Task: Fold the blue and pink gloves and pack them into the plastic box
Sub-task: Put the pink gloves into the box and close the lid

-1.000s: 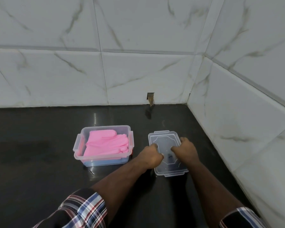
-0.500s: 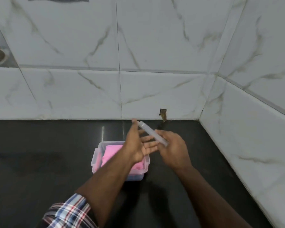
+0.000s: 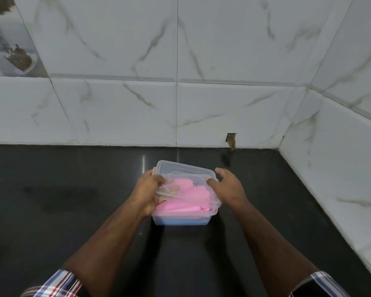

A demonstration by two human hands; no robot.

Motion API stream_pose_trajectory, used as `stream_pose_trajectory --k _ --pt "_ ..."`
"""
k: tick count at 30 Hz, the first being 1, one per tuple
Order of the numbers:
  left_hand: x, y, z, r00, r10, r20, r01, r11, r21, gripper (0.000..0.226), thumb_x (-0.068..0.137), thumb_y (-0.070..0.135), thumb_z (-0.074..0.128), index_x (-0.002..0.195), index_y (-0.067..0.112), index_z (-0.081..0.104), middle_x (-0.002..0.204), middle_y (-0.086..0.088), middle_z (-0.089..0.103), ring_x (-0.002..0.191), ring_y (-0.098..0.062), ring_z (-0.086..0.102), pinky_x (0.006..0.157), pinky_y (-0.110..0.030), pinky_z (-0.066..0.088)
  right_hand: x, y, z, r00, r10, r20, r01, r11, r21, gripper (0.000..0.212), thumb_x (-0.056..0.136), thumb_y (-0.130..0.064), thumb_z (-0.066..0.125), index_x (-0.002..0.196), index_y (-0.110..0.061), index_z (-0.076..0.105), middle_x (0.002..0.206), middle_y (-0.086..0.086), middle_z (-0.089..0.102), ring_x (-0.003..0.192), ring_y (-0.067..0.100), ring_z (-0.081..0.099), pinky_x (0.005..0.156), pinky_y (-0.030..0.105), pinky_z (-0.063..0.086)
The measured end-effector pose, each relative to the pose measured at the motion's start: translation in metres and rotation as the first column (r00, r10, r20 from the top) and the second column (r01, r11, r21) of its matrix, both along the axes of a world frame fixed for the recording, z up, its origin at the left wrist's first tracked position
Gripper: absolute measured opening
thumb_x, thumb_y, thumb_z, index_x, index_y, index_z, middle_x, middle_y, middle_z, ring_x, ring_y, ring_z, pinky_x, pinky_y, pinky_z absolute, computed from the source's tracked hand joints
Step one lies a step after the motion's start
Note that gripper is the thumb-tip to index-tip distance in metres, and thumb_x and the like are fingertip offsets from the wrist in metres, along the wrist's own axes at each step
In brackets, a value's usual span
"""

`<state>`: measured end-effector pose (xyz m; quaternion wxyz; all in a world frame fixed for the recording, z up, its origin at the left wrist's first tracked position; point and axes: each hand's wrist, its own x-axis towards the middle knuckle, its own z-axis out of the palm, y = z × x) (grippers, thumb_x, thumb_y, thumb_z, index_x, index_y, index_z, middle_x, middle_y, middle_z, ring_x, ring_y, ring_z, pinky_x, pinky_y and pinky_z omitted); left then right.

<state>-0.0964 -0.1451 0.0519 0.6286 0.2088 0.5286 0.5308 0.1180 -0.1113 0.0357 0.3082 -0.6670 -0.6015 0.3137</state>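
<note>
I see both forearms bare down to each hand. At seven o'clock the left sleeve is rolled up, a plaid of white, navy and red. At five o'clock the right sleeve shows the same checked cloth.

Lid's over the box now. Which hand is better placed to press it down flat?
Probably right: the right hand rests atop the tilted lid, while the left hand grips its edge.
</note>
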Motion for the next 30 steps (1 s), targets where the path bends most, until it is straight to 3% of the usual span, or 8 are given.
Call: stream_pose_trajectory --k 2,4,7,9,11,20,26,30 --pt "-0.004 -0.002 -0.008 0.994 -0.025 -0.107 0.026 1.000 0.004 0.033 0.086 -0.010 0.052 0.114 0.007 0.060 0.105 -0.021 0.072 0.076 -0.036 0.073 0.065 -0.044 0.063 -0.010 -0.002 -0.008 1.000 0.018 0.013 -0.018 1.000 0.007 0.041 0.089 -0.024 0.064 0.128 -0.013 0.059 0.119 -0.002 0.064 0.103 0.014 0.059 0.089 0.030 0.049" --pt "-0.013 0.001 -0.017 0.921 -0.053 -0.385 0.059 0.998 0.003 0.029 0.084 0.001 0.058 0.111 0.010 0.062 0.105 -0.021 0.072 0.074 -0.031 0.071 0.065 -0.043 0.062 -0.018 -0.002 -0.014 0.999 0.005 0.052 -0.007 0.999 0.038 0.039 0.088 -0.025 0.062 0.125 -0.015 0.061 0.117 -0.001 0.062 0.106 0.018 0.059 0.093 0.034 0.049" --pt "-0.027 0.003 -0.018 0.610 -0.068 -0.789 0.100 0.995 -0.009 0.023 0.083 0.024 0.062 0.103 0.014 0.065 0.096 -0.007 0.073 0.081 -0.026 0.072 0.077 -0.045 0.061 -0.026 -0.002 -0.016 0.991 -0.024 0.129 0.018 0.999 0.050 0.046 0.088 -0.032 0.060 0.132 -0.019 0.057 0.126 0.005 0.055 0.113 0.023 0.056 0.099 0.038 0.048" --pt "-0.033 0.002 -0.018 0.446 -0.074 -0.892 0.115 0.993 -0.024 0.024 0.084 0.027 0.061 0.101 0.012 0.068 0.095 -0.004 0.071 0.086 -0.026 0.069 0.081 -0.041 0.058 -0.030 -0.002 -0.017 0.984 -0.030 0.177 0.023 0.999 0.045 0.053 0.089 -0.036 0.060 0.138 -0.018 0.052 0.130 0.009 0.050 0.117 0.026 0.053 0.101 0.039 0.045" --pt "-0.036 0.003 -0.021 0.372 -0.089 -0.924 0.130 0.991 -0.043 0.024 0.084 0.027 0.061 0.100 0.012 0.072 0.092 -0.006 0.072 0.085 -0.026 0.068 0.079 -0.037 0.057 -0.033 -0.002 -0.019 0.976 -0.040 0.213 0.029 0.998 0.052 0.056 0.090 -0.041 0.060 0.140 -0.019 0.049 0.132 0.009 0.047 0.118 0.026 0.051 0.101 0.041 0.046" --pt "-0.042 0.007 -0.032 0.334 -0.060 -0.941 0.178 0.984 0.001 0.023 0.082 0.024 0.056 0.090 0.014 0.075 0.080 -0.008 0.072 0.075 -0.028 0.067 0.071 -0.036 0.057 -0.035 -0.004 -0.021 0.950 -0.032 0.309 0.024 0.999 0.031 0.069 0.091 -0.053 0.056 0.148 -0.020 0.037 0.138 0.009 0.039 0.124 0.025 0.045 0.101 0.040 0.045" --pt "-0.045 0.012 -0.039 0.302 -0.043 -0.952 0.180 0.984 0.012 0.023 0.086 0.021 0.053 0.066 0.011 0.059 0.070 -0.013 0.066 0.070 -0.034 0.061 0.064 -0.036 0.050 -0.038 -0.006 -0.020 0.961 -0.054 0.270 0.039 0.997 0.061 0.067 0.091 -0.048 0.058 0.147 -0.017 0.039 0.135 0.008 0.038 0.122 0.023 0.047 0.102 0.037 0.044" --pt "-0.048 0.013 -0.044 0.295 -0.048 -0.954 0.206 0.979 0.014 0.024 0.090 0.025 0.053 0.102 0.020 0.074 0.095 -0.011 0.072 0.090 -0.030 0.067 0.082 -0.039 0.056 -0.043 -0.008 -0.025 0.961 -0.032 0.276 0.015 0.998 0.063 0.066 0.094 -0.045 0.055 0.150 -0.015 0.034 0.154 0.007 0.027 0.138 0.025 0.037 0.111 0.039 0.035"
